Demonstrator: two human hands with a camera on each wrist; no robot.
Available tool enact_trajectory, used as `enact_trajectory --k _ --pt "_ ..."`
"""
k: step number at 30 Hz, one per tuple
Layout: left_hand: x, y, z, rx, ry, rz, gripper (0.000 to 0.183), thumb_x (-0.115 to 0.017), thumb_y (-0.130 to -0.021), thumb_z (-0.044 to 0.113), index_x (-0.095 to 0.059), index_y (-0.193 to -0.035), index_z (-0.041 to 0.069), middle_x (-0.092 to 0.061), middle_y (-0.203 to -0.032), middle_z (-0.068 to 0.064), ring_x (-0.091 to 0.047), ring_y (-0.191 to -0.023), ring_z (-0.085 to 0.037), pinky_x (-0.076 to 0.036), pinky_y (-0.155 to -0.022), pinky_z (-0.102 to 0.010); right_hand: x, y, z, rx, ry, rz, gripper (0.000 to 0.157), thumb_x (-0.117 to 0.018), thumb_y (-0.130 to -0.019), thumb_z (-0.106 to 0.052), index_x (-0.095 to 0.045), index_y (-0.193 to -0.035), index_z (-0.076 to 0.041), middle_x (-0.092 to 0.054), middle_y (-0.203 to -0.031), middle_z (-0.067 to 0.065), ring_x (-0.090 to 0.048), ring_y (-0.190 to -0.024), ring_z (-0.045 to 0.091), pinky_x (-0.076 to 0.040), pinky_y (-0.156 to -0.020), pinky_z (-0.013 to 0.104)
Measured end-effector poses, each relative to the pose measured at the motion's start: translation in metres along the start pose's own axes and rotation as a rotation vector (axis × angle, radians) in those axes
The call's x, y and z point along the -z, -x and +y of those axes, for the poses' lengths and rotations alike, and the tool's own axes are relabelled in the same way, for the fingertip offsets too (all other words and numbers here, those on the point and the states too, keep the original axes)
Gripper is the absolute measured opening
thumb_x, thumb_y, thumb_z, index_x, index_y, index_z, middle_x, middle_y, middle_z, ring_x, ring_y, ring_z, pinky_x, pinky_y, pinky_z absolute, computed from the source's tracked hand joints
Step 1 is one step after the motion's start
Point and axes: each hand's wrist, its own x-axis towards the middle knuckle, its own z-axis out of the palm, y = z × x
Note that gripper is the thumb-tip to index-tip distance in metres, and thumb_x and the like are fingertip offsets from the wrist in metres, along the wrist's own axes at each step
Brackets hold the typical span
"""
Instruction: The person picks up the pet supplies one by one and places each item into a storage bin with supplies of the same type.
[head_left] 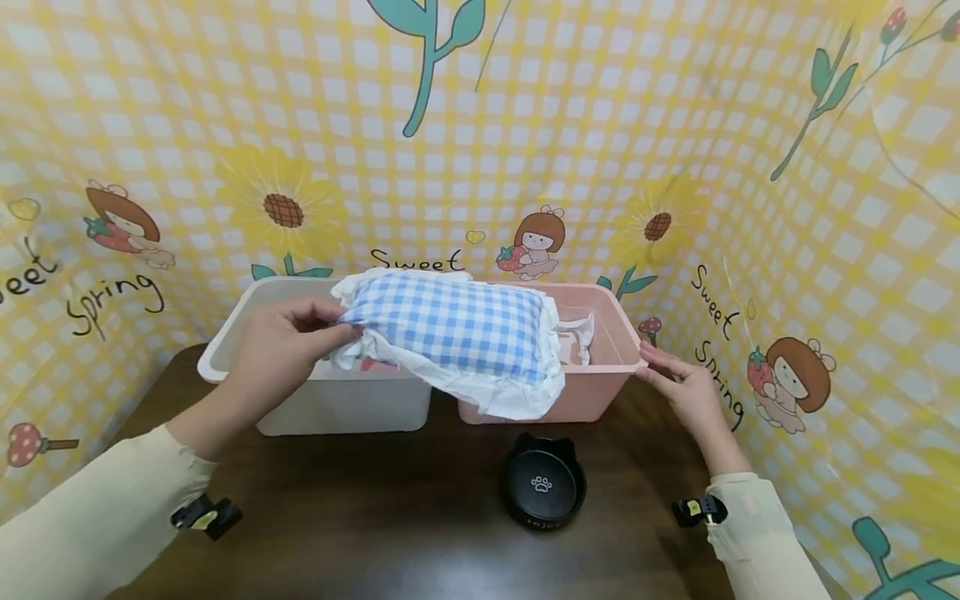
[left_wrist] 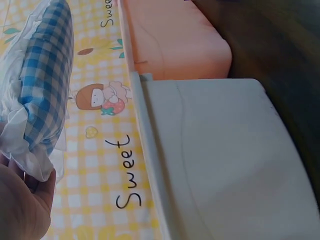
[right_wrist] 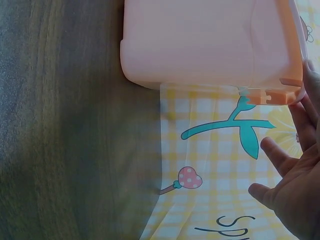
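Note:
By one ruffled end my left hand point(head_left: 279, 348) pinches a small pillow point(head_left: 459, 323), blue-and-white checked with a white frill. The pillow is held above two bins, spanning the white bin point(head_left: 347, 407) and the pink bin point(head_left: 596, 395). In the left wrist view, thumb and fingers meet on the frill of the pillow point(left_wrist: 47, 75). At the pink bin's right end, my right hand point(head_left: 686, 393) holds the rim corner between thumb and forefinger. The right wrist view shows its other fingers point(right_wrist: 280, 155) spread away from the bin. The pillow hides much of both bins' insides.
A black pet bowl point(head_left: 543, 483) with cat ears and a paw print stands on the dark wooden table point(head_left: 360, 508) before the pink bin. Inside that bin lies a white frilled item point(head_left: 577, 333). Yellow checked cloth point(head_left: 450, 192) hangs behind and beside the bins.

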Motion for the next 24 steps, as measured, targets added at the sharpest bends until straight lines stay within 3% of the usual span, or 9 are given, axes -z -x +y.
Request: enact_trajectory --k 8,14,19,24 --pt "-0.023 -0.026 0.016 -0.014 0.021 0.032 0.025 -0.082 -0.088 0.034 -0.078 -0.096 0.01 -0.075 -0.091 0.008 -0.065 -0.083 -0.009 -0.051 -0.068 -0.019 -0.001 0.0 0.003 0.006 -0.016 0.015 0.049 -0.078 -0.09 -0.044 -0.072 -0.131 -0.018 -0.064 -0.14 -0.005 -0.05 -0.141 0.019 -0.033 -0.119 0.05" --pt "-0.038 -0.044 0.017 -0.018 0.065 0.036 0.022 -0.082 -0.087 0.03 -0.078 -0.094 0.009 -0.075 -0.084 0.004 -0.067 -0.08 -0.012 -0.054 -0.065 -0.022 0.0 -0.001 0.001 0.011 -0.006 -0.001 0.049 -0.077 -0.091 -0.043 -0.07 -0.133 -0.018 -0.063 -0.141 -0.005 -0.049 -0.141 0.014 -0.035 -0.118 0.049" --pt "-0.048 -0.053 0.018 -0.028 0.074 0.048 0.021 -0.083 -0.086 0.029 -0.079 -0.094 0.009 -0.076 -0.085 0.002 -0.068 -0.082 -0.012 -0.054 -0.066 -0.021 -0.001 0.0 0.0 -0.001 -0.014 -0.008 0.049 -0.078 -0.09 -0.043 -0.07 -0.132 -0.018 -0.063 -0.141 -0.003 -0.048 -0.142 0.018 -0.035 -0.118 0.048" --pt "-0.057 -0.062 0.022 -0.031 0.091 0.051 0.02 -0.083 -0.086 0.026 -0.079 -0.096 0.009 -0.076 -0.088 -0.002 -0.067 -0.086 -0.013 -0.053 -0.068 -0.02 0.0 0.0 -0.002 -0.019 -0.012 0.001 0.05 -0.079 -0.089 -0.043 -0.071 -0.131 -0.018 -0.063 -0.14 -0.005 -0.05 -0.141 0.013 -0.035 -0.119 0.044"
